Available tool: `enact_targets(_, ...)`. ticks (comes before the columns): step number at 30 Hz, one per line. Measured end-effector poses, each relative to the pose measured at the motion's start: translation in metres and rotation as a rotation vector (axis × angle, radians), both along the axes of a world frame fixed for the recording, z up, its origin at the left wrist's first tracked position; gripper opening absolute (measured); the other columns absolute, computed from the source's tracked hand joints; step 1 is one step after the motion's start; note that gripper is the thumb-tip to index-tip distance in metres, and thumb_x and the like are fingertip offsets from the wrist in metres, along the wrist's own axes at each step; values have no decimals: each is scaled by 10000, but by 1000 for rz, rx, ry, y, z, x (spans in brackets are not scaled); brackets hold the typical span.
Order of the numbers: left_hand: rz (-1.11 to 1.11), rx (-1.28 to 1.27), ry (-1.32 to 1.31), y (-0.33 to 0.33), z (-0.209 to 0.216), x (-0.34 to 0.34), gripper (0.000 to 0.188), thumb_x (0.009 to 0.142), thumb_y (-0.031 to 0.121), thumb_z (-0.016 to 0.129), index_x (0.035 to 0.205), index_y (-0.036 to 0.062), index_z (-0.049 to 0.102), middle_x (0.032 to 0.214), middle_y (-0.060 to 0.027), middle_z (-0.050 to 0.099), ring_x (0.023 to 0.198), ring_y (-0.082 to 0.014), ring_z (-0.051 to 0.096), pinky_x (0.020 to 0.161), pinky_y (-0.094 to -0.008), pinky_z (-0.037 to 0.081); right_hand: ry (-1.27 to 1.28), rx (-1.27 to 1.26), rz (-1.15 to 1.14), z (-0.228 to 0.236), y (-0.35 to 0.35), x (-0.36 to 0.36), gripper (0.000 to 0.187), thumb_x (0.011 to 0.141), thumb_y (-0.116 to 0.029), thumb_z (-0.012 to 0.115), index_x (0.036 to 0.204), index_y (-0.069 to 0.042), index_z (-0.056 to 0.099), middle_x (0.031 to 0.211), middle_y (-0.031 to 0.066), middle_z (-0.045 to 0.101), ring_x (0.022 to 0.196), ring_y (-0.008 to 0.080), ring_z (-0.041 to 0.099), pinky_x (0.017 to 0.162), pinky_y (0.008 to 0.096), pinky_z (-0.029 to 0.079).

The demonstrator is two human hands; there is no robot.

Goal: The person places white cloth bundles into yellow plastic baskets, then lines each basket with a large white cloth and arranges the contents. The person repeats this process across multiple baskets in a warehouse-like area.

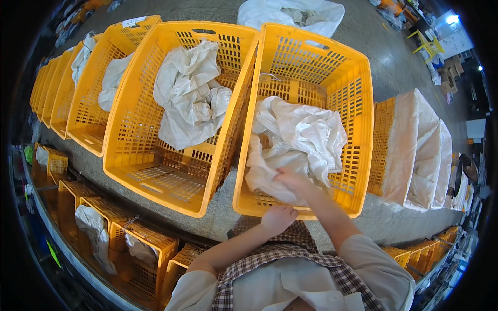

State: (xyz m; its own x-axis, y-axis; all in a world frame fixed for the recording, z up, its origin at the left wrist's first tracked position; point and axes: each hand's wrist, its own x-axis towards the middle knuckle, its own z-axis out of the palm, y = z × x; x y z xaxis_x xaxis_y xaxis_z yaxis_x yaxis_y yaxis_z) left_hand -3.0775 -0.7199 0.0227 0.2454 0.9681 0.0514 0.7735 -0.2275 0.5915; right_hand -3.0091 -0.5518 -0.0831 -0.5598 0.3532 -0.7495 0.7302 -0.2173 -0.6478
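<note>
Grey floor [391,62] beneath yellow crates [354,116]

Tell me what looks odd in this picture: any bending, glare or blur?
In the head view, the row of yellow crates at left curves away, fisheye-fashion, and the corners go black; a bright light glares at upper right, same head view; the right hand, also head view, seems slightly soft.

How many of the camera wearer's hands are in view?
2: the right hand is inside the yellow crate, at the white sack; the left hand is by that crate's near rim. Neither is fully hidden.
</note>
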Motion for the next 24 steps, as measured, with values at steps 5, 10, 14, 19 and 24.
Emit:
enact_targets(5,282,-6,-530,24,35,-39,397,814,275,660,1134,62,564,1114,-135,591,1086,-308,548,848,-390,473,12,566,-311,113,62,43,310,741,-62,627,1045,-3,617,921,111,644,836,197,605,747,285,474)
enact_targets(10,842,-248,-1247,92,34,-104,752,872,270,638,1414,68,158,1385,-192,311,1215,-293,403,938,-402,412,662,588,166,241,25,61,237,731,71,627,929,-59,629,821,50,601,783,179,594,667,300,472)
enact_targets(14,860,-990,-1079,142,-5,-108,1002,787,422,705,1465,95,43,1438,-216,266,1295,-332,342,956,-502,385,738,515,582,285,-39,44,174,765,-28,621,931,-77,608,811,67,553,738,233,604,640,327,489)
enact_targets(19,597,-1015,-820,144,-59,-79,775,757,44,622,1427,62,233,1255,-192,493,1079,-300,535,842,-397,485,430,577,481,315,-21,121,234,815,-160,607,1037,-85,604,901,92,625,762,278,637,695,364,513)
enact_targets(24,939,-570,-1860,166,-8,-93,437,696,-97,454,1103,32,548,986,-144,607,917,-273,611,786,-404,531,-571,299,58,263,-2,197,454,926,-336,491,1279,-50,493,1089,153,639,929,299,650,821,382,508)
